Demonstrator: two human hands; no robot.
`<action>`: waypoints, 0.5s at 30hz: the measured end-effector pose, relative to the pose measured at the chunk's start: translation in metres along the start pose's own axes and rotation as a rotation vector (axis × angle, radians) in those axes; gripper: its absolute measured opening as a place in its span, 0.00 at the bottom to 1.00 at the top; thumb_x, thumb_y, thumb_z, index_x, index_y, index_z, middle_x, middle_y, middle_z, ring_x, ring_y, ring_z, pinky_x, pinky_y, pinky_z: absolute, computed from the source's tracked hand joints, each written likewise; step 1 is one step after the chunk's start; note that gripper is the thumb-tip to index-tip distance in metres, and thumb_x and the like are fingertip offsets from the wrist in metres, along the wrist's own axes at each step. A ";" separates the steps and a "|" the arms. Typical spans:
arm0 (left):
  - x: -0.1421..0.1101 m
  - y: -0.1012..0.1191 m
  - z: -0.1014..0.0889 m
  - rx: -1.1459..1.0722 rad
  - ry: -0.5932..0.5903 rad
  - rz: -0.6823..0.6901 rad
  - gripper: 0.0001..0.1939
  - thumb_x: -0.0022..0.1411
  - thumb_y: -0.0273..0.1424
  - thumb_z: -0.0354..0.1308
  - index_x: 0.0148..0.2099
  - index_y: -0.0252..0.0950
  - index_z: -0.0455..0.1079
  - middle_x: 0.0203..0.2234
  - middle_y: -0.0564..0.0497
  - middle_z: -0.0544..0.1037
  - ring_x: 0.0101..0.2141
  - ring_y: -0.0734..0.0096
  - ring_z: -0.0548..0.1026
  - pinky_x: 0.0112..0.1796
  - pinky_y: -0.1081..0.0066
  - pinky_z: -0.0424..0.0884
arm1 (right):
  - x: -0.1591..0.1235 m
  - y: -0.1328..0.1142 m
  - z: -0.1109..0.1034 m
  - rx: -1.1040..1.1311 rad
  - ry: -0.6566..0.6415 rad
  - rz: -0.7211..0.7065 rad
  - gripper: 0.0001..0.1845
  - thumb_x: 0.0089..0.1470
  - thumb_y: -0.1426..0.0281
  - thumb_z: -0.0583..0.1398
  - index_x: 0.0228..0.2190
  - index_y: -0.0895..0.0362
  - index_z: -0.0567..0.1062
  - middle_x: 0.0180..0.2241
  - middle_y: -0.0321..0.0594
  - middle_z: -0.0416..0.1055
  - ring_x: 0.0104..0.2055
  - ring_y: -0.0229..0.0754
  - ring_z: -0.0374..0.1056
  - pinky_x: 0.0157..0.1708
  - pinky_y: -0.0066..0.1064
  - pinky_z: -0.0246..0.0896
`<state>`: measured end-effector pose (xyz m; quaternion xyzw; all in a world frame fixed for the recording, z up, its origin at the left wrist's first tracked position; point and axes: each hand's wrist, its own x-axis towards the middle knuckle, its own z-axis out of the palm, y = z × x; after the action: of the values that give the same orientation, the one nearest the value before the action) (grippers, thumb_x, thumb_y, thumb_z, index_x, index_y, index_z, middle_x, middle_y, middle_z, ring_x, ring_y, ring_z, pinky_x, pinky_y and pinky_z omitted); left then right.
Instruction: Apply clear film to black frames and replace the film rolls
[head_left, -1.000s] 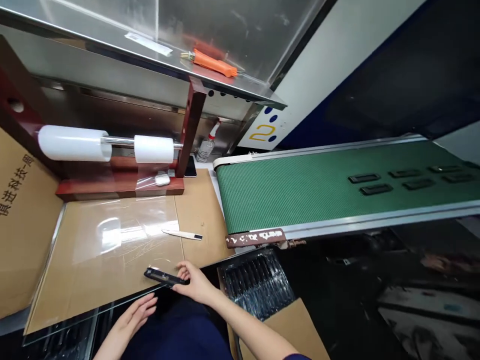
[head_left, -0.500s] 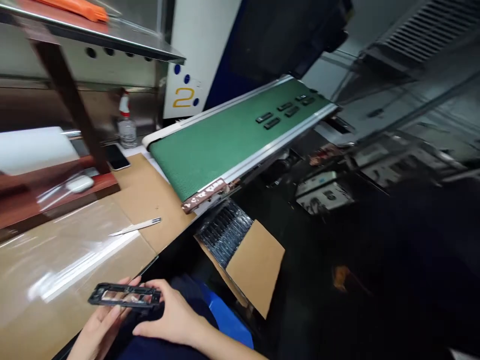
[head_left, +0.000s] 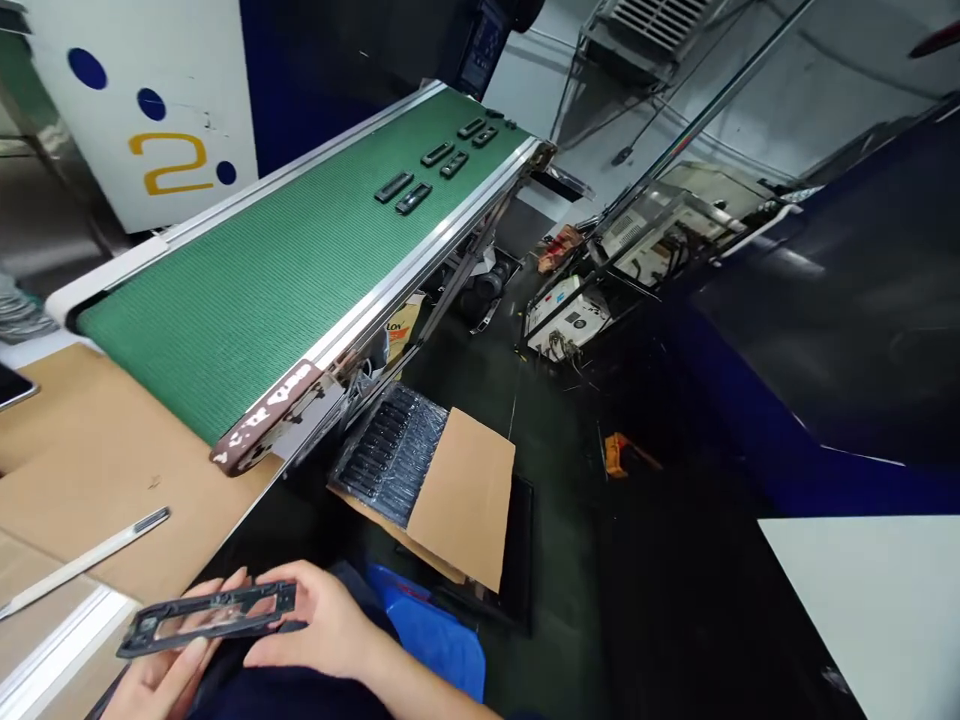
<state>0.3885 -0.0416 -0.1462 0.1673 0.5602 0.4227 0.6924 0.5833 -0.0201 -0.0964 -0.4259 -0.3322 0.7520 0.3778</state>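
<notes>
A narrow black plastic frame (head_left: 225, 628) with a long opening is held low in the view, tilted slightly up to the right. My left hand (head_left: 161, 680) grips it from below, its thumb on the near rail and fingers behind the far one. At the right end, my right hand (head_left: 330, 625) has its fingers around the frame, with the thumb held lower and apart from the rail. To the left, a white-handled craft knife (head_left: 86, 562) lies on the cardboard-covered table (head_left: 191, 510).
A green conveyor belt (head_left: 247, 300) carries several similar black frames (head_left: 413, 198). Below its near end stands a cardboard box (head_left: 469, 490) with plastic-wrapped black parts (head_left: 390, 440). A blue plastic thing (head_left: 439, 640) is beside my lap. An orange object (head_left: 616, 455) lies on the dark floor.
My view has swung right, so the shelf and spray bottle have left the picture. Both hands still hold the frame, which now tilts more.
</notes>
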 end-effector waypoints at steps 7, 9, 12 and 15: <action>0.049 0.025 0.079 0.275 -0.080 0.043 0.33 0.47 0.43 0.67 0.56 0.44 0.66 0.59 0.52 0.69 0.62 0.51 0.59 0.59 0.56 0.58 | 0.022 -0.060 -0.084 -0.169 0.071 -0.105 0.33 0.33 0.54 0.73 0.42 0.54 0.76 0.37 0.39 0.75 0.41 0.44 0.73 0.47 0.39 0.66; 0.063 0.039 0.108 0.303 -0.090 0.061 0.33 0.47 0.44 0.67 0.56 0.44 0.66 0.58 0.51 0.70 0.61 0.52 0.60 0.60 0.56 0.56 | 0.027 -0.077 -0.108 -0.212 0.070 -0.136 0.33 0.36 0.54 0.72 0.43 0.53 0.75 0.39 0.39 0.76 0.42 0.44 0.72 0.47 0.39 0.66; 0.083 0.052 0.143 0.253 -0.122 -0.008 0.32 0.44 0.45 0.69 0.52 0.42 0.70 0.55 0.48 0.74 0.58 0.49 0.65 0.59 0.55 0.59 | 0.031 -0.097 -0.137 -0.269 0.065 -0.168 0.33 0.38 0.57 0.72 0.46 0.52 0.73 0.43 0.39 0.75 0.46 0.45 0.71 0.50 0.39 0.64; 0.092 0.063 0.172 0.183 -0.137 -0.082 0.31 0.42 0.43 0.71 0.50 0.42 0.72 0.53 0.47 0.76 0.55 0.50 0.69 0.55 0.59 0.67 | 0.036 -0.109 -0.162 -0.315 0.027 -0.195 0.37 0.38 0.59 0.73 0.50 0.51 0.70 0.48 0.41 0.73 0.49 0.45 0.70 0.51 0.38 0.63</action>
<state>0.5223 0.1078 -0.1062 0.2352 0.5544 0.3289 0.7274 0.7462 0.0935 -0.0882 -0.4556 -0.4803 0.6448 0.3821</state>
